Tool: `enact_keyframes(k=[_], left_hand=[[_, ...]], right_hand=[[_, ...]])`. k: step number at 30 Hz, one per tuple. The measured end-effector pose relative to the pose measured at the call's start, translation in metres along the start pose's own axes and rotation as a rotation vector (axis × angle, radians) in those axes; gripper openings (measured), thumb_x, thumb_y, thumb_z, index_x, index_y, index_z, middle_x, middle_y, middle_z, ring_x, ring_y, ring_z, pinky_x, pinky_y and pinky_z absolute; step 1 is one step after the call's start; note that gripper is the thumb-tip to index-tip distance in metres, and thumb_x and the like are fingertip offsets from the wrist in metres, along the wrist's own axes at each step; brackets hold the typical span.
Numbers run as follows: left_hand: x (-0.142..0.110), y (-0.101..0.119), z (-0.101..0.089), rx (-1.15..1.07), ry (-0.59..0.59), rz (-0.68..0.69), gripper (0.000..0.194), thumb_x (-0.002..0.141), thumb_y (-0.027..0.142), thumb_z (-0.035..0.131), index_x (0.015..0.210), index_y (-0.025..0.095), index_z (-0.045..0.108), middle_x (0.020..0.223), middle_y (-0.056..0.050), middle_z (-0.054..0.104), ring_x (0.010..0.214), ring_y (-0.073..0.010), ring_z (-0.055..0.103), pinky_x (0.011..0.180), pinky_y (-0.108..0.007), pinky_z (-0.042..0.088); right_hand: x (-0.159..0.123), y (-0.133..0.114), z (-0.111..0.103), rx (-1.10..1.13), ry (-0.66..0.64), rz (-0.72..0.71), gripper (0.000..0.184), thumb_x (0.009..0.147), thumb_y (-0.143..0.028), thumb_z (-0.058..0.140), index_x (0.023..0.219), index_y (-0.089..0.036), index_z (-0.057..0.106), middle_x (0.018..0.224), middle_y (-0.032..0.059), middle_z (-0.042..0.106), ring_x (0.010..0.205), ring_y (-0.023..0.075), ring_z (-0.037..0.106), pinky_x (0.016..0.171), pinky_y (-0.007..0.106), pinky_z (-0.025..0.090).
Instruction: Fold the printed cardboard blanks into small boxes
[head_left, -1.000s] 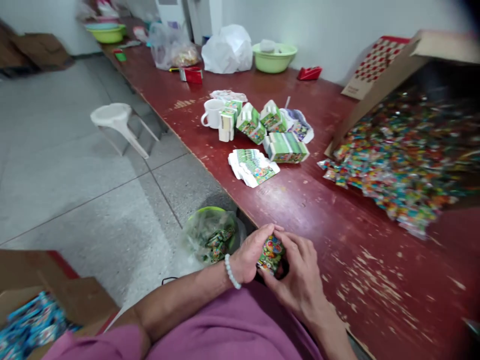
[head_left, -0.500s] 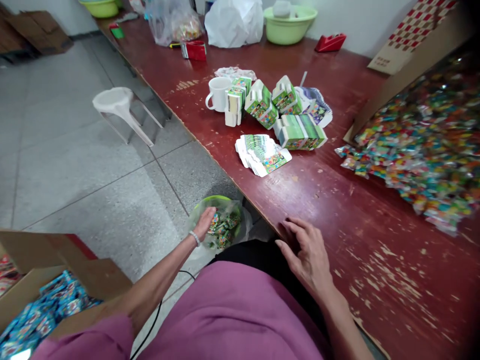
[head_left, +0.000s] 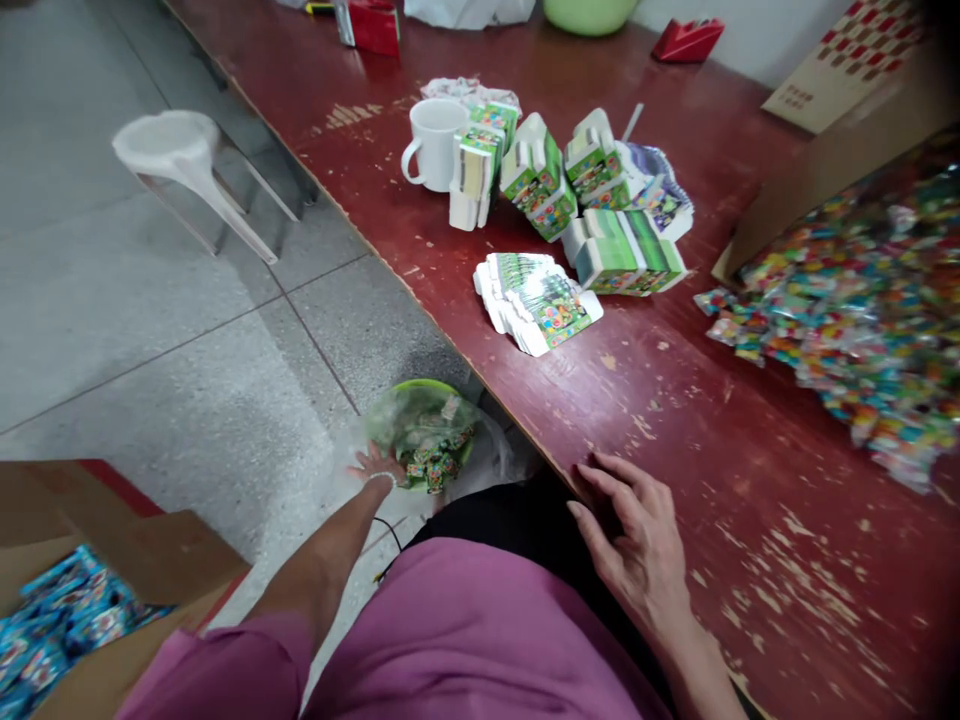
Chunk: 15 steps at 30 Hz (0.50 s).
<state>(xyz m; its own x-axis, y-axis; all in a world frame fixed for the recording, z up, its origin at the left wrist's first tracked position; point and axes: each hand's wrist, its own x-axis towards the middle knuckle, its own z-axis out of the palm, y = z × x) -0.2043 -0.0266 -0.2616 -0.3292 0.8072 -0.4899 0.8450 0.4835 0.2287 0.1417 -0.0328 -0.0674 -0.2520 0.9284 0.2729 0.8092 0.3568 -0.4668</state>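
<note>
My left hand (head_left: pixel 373 467) reaches down past the table edge to the near rim of a green basin (head_left: pixel 409 392) on the floor. The basin is lined with a clear plastic bag and holds several small colourful filled boxes (head_left: pixel 435 466). The hand's fingers are spread beside those boxes and hold nothing. My right hand (head_left: pixel 634 525) rests open on the edge of the worn red table (head_left: pixel 750 520), fingers apart. A fanned stack of flat green cartons (head_left: pixel 536 305) lies further up the table.
Folded green boxes (head_left: pixel 604 210) and a white mug (head_left: pixel 433 145) stand beyond the flat cartons. A heap of wrapped candies (head_left: pixel 855 300) spills from a cardboard box (head_left: pixel 832 165) at right. A white stool (head_left: pixel 187 160) stands on the floor; a carton of blue packets (head_left: pixel 60 615) sits lower left.
A second ago both hands held a small colourful box at the table edge. My left hand carried it down to the basin and is now empty; my right hand settled on the table.
</note>
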Motion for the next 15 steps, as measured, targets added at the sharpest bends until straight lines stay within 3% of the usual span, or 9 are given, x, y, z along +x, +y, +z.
enact_keyframes(k=[3, 5, 6, 8, 11, 15], left_hand=[[0.017, -0.041, -0.025, 0.141, 0.021, -0.187, 0.044, 0.091, 0.034, 0.061, 0.132, 0.018, 0.054, 0.144, -0.013, 0.048, 0.129, -0.0317, 0.048, 0.104, -0.058, 0.041], [0.031, -0.064, -0.047, 0.202, 0.045, -0.211, 0.056, 0.082, 0.025, 0.07, 0.135, 0.014, 0.053, 0.159, -0.022, 0.023, 0.146, -0.0465, 0.013, 0.107, -0.073, 0.018], [0.038, -0.073, -0.059, 0.226, 0.058, -0.208, 0.059, 0.081, 0.024, 0.069, 0.137, 0.015, 0.051, 0.162, -0.022, 0.014, 0.147, -0.0467, 0.0, 0.106, -0.076, 0.008], [0.051, -0.085, -0.079, 0.263, 0.084, -0.195, 0.063, 0.081, 0.024, 0.067, 0.14, 0.016, 0.048, 0.164, -0.02, 0.003, 0.147, -0.0452, -0.012, 0.105, -0.076, -0.006], [0.067, -0.084, -0.097, 0.295, 0.12, -0.189, 0.067, 0.082, 0.023, 0.063, 0.145, 0.015, 0.044, 0.164, -0.021, 0.003, 0.146, -0.0482, -0.008, 0.102, -0.075, -0.013], [0.076, -0.061, -0.101, 0.309, 0.144, -0.133, 0.065, 0.083, 0.02, 0.058, 0.146, 0.018, 0.044, 0.161, -0.022, 0.019, 0.145, -0.0498, 0.007, 0.102, -0.076, -0.008]], right_hand=[[0.003, -0.001, 0.002, -0.032, 0.015, -0.002, 0.031, 0.09, -0.037, 0.06, 0.12, -0.026, 0.061, 0.123, 0.0108, 0.062, 0.108, 0.0293, 0.057, 0.091, 0.048, 0.045], [0.004, -0.001, 0.003, -0.05, 0.023, -0.005, 0.032, 0.09, -0.039, 0.061, 0.119, -0.025, 0.061, 0.122, 0.0115, 0.062, 0.108, 0.0298, 0.058, 0.09, 0.047, 0.045], [0.004, 0.0, 0.004, -0.056, 0.026, -0.007, 0.033, 0.09, -0.039, 0.061, 0.119, -0.024, 0.061, 0.121, 0.0118, 0.062, 0.108, 0.0301, 0.058, 0.09, 0.047, 0.045], [0.004, 0.001, 0.006, -0.068, 0.033, -0.013, 0.033, 0.09, -0.04, 0.061, 0.119, -0.024, 0.061, 0.12, 0.0122, 0.062, 0.107, 0.0303, 0.058, 0.089, 0.047, 0.045], [0.003, 0.002, 0.008, -0.08, 0.044, -0.022, 0.033, 0.089, -0.04, 0.061, 0.118, -0.024, 0.062, 0.119, 0.0121, 0.062, 0.106, 0.0302, 0.059, 0.088, 0.047, 0.045], [0.002, 0.001, 0.009, -0.078, 0.056, -0.021, 0.032, 0.09, -0.04, 0.061, 0.117, -0.024, 0.062, 0.119, 0.0118, 0.063, 0.106, 0.0297, 0.058, 0.088, 0.046, 0.045]])
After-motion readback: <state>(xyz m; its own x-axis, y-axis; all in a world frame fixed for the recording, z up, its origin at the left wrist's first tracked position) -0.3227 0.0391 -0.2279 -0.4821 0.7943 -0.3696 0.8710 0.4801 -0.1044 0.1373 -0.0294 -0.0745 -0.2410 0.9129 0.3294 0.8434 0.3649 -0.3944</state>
